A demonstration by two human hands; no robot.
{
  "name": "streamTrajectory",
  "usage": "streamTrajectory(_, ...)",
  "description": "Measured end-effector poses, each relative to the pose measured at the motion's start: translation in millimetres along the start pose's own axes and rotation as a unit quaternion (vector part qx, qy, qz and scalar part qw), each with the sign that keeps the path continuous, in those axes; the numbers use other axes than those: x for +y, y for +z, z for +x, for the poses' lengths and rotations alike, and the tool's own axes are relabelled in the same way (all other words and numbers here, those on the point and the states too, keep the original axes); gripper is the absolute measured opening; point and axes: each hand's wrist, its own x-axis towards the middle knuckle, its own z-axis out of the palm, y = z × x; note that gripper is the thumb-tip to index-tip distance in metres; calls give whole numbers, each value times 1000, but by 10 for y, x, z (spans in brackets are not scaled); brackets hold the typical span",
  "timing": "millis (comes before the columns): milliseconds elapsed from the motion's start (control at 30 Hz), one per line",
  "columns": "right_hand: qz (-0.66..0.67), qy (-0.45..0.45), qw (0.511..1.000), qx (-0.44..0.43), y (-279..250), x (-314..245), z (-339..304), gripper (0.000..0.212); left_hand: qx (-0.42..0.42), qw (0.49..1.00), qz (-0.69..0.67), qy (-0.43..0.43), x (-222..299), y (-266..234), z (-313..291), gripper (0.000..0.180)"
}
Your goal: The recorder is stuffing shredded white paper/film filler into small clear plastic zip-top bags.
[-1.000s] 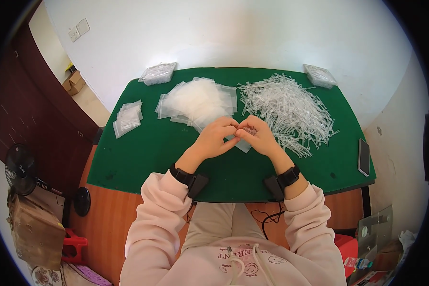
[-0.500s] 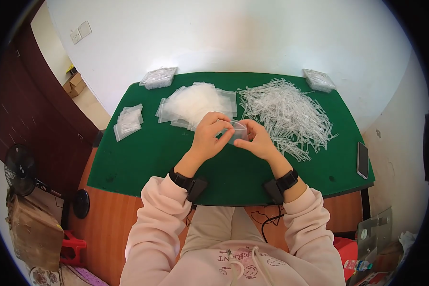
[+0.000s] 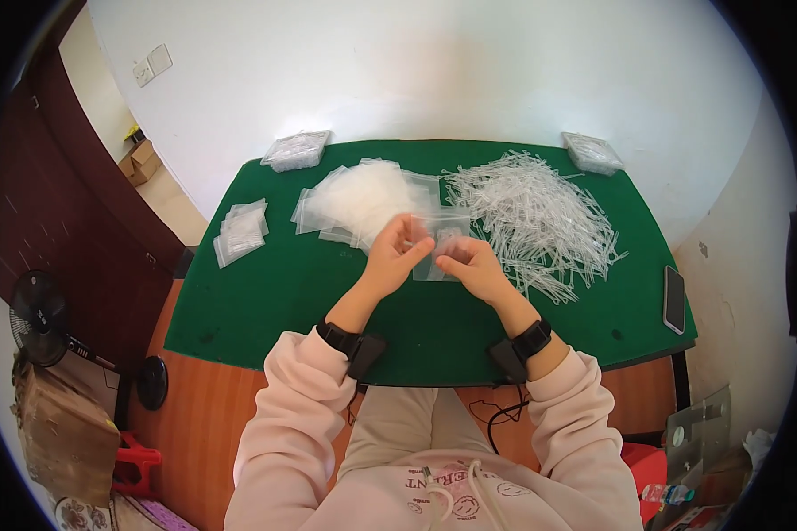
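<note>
A small clear zip bag (image 3: 428, 270) is stretched flat between my two hands, above the middle of the green table. My left hand (image 3: 397, 254) pinches it at the left side with thumb and fingers. On the other side my right hand (image 3: 478, 268) has its thumb and curled fingers closed at the bag's edge. Something whitish shows through the bag by the right fingertips, too blurred to name. Behind my left hand spreads a heap of empty clear bags (image 3: 363, 195). Beyond my right hand lies a big pile of thin clear plastic sticks with looped ends (image 3: 536, 217).
Filled bags (image 3: 241, 232) lie stacked at the table's left. Clear boxes of plastic pieces stand at the back left (image 3: 297, 151) and back right (image 3: 591, 153). A phone (image 3: 674, 301) rests near the right edge of the green tabletop (image 3: 266, 310). A black fan (image 3: 38, 317) stands at left.
The bag, curved and partly hidden between my fingers before, now hangs spread flat and shows more of itself. My left hand has turned slightly, and both hands stay close together.
</note>
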Motion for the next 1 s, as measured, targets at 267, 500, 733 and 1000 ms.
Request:
streamTrajectory(267,12,-84,996,18,-45,211,21,18,-135,974,-92,-159,-138,-3,-20,8)
streamTrajectory(500,-19,-10,1000,7,21,-30,-44,13,-133,950,-106,-263,-125,-38,-21,9)
streamTrajectory(733,10,3,1000,-8,-25,53,-8,11,-117,965,-65,-225,-250,-72,-7,8)
streamTrajectory(1000,81,5,997,20,-92,107,24,8,-80,962,-86,-245,-100,-10,-15,12)
